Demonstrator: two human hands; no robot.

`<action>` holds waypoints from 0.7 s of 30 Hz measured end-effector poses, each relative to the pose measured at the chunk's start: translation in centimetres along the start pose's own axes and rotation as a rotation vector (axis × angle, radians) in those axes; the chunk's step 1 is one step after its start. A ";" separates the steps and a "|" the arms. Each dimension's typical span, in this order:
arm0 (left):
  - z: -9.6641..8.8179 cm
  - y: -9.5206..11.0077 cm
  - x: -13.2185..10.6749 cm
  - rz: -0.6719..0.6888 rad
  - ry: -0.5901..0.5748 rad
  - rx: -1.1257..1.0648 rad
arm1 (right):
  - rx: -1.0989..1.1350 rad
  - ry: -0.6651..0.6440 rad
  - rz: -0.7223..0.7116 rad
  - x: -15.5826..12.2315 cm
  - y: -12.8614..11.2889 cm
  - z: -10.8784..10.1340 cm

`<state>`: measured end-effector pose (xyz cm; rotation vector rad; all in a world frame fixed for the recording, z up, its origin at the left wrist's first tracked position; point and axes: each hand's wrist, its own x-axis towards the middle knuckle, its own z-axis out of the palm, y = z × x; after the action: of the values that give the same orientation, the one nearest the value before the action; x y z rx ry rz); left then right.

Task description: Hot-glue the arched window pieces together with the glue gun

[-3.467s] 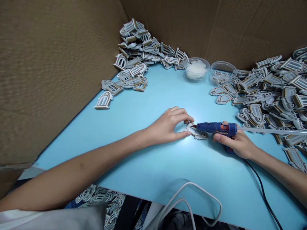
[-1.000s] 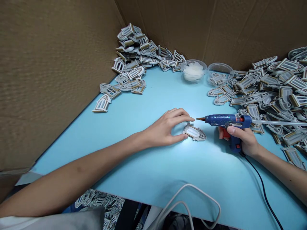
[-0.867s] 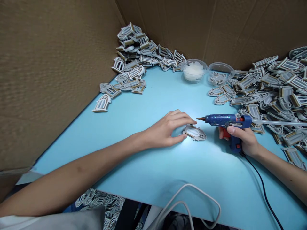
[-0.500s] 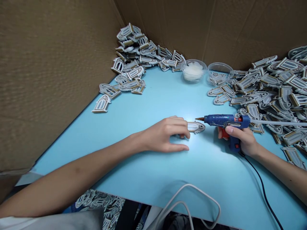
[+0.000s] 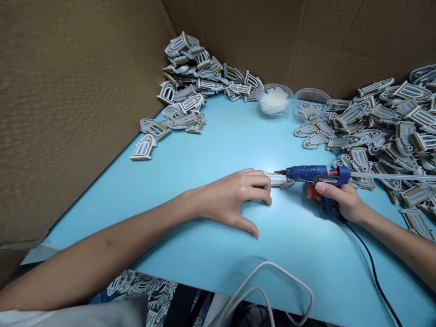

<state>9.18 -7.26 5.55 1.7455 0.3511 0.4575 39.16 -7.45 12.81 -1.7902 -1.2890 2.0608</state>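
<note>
A small arched window-shaped piece, white and grey with brown trim, lies flat on the blue tabletop. My left hand is over its left end, fingers bent down against it and the thumb spread well away; the fingers hide that end. In my right hand is a blue glue gun, with a finger at its red trigger. Its nozzle points left, just over the piece's upper edge; I cannot tell whether it touches. A pale glue stick sticks out of the gun's back.
Similar pieces are heaped at the right and back left. Two clear tubs stand at the back, one with whitish contents. Cardboard walls enclose the table. A black cord trails from the gun; a white cable loops in front.
The glue gun has moved slightly left, bringing its nozzle from beyond the piece to over it. My left thumb has swung down, away from the fingers.
</note>
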 end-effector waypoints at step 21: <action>0.4 -0.3 0.1 -0.036 0.009 0.010 | -0.187 -0.031 0.078 -0.2 0.3 0.0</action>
<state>9.51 -7.46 5.21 1.7449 0.3907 0.4382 39.27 -7.72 12.76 -1.9200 -1.4888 2.0770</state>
